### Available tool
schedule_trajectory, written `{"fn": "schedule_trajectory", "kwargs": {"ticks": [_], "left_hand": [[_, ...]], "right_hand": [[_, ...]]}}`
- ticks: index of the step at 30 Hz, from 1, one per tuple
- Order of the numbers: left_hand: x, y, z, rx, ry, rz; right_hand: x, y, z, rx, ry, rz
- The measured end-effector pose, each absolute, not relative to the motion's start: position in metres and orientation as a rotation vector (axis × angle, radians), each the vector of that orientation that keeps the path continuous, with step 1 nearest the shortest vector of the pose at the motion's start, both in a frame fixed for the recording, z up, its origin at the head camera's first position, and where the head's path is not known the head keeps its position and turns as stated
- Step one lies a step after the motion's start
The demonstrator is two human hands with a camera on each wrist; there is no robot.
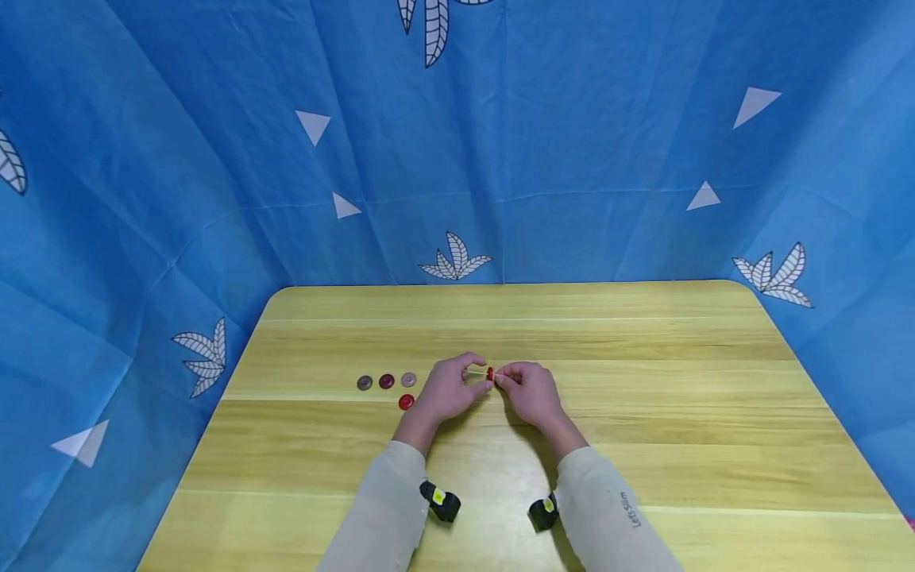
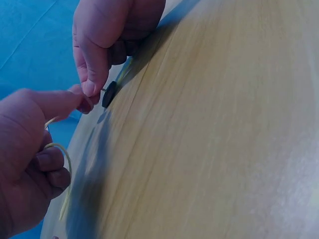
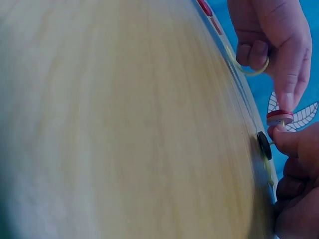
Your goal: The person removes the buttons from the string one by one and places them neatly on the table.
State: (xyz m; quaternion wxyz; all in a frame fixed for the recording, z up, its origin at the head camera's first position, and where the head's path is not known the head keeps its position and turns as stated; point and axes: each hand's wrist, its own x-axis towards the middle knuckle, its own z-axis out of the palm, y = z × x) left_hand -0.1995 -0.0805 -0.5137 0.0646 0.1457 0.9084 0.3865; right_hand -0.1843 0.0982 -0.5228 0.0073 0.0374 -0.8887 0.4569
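Observation:
My left hand pinches a red button on edge between thumb and fingertip. A loop of thin yellow cord curves out from its curled fingers. Facing it, my right hand pinches the cord with thumb and forefinger, right at the button's face. A dark round button hangs on the cord beside my right fingertips, close over the tabletop; in the left wrist view this dark button shows edge-on. Part of the cord is hidden inside both hands.
Left of my left hand, a grey-brown button, a maroon button and a pale pink button lie in a row. Another red button lies just below them. The wooden table meets a blue curtain behind.

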Motion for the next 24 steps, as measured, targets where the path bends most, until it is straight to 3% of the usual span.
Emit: {"fn": "schedule_trajectory", "kwargs": {"ticks": [24], "left_hand": [[-0.1991, -0.0809, -0.5127, 0.472, 2.844, 1.147]], "right_hand": [[-0.1836, 0.0978, -0.5236, 0.092, -2.773, 1.454]]}}
